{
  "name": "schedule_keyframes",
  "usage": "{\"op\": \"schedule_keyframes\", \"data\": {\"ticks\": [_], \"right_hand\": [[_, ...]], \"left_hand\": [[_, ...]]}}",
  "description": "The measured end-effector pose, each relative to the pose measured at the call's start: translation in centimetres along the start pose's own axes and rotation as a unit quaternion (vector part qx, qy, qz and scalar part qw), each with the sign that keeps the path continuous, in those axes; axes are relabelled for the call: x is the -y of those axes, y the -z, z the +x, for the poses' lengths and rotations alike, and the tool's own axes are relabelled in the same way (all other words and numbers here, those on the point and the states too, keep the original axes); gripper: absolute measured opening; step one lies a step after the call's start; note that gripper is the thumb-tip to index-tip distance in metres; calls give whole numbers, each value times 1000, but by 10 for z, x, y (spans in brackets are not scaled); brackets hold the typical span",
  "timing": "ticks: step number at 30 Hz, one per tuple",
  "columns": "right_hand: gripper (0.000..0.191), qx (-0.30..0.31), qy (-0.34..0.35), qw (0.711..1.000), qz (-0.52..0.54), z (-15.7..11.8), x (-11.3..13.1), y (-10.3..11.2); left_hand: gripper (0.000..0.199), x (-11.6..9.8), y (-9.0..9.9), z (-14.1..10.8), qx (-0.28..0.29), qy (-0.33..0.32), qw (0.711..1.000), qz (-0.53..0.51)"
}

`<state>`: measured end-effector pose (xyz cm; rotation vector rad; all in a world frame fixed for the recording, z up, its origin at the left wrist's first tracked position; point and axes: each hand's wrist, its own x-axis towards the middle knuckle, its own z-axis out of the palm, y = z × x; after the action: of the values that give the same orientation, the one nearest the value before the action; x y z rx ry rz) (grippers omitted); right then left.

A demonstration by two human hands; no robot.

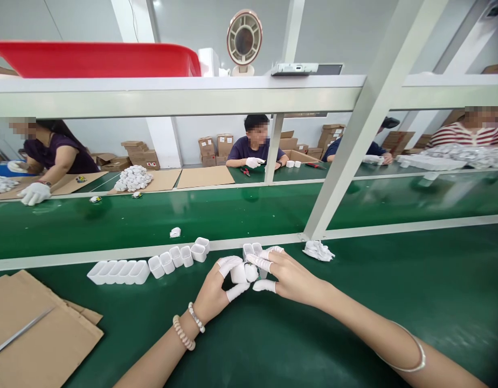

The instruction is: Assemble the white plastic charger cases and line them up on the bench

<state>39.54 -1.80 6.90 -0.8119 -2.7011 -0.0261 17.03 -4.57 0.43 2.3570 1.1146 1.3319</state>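
Note:
My left hand (217,283), in white finger cots, closes round a small white plastic cup (238,274) above the green work surface. At the cup's right end sits a rounded white piece (251,272). My right hand (283,272), also in white finger cots, has its thumb and fingers around that piece. Just behind the hands stand white cups (257,249), partly hidden by my right fingers. A row of similar open cups (167,262) runs to the left, with several pressed together at its far end (118,272).
A crumpled white cloth or glove (318,250) lies to the right, by a slanted post (341,145). Cardboard (39,334) with a metal strip (22,331) is at left. Beyond a rail runs a green conveyor belt (216,215) carrying a small white part (175,232). Co-workers sit opposite.

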Motion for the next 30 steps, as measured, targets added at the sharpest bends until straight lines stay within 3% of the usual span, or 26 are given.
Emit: {"op": "schedule_keyframes", "data": {"ticks": [4,9,12,15,18,21,25,30], "right_hand": [[53,-35,6,999,22,-1,-3,1],[51,-59,8,997,50,-1,-1,-2],[53,-56,-6,990,126,-1,0,1],[49,-53,-27,966,251,0,2,7],[63,-38,-62,941,330,1,7,14],[80,11,-91,925,368,1,14,18],[83,93,-101,888,439,1,19,14],[80,63,-101,830,546,1,20,2]], "left_hand": [[47,-3,1,0,-9,33,999,-15],[49,-1,1,-2,-12,16,1000,-8],[49,0,0,-3,-3,9,1000,-11],[50,-3,-2,-5,-5,-16,1000,-24],[50,-8,-3,-6,0,-54,998,-28],[52,-11,-3,-7,-2,-89,996,-10],[55,-11,-3,-9,-24,-112,992,51],[53,-13,-4,-10,-33,-132,988,79]]}}
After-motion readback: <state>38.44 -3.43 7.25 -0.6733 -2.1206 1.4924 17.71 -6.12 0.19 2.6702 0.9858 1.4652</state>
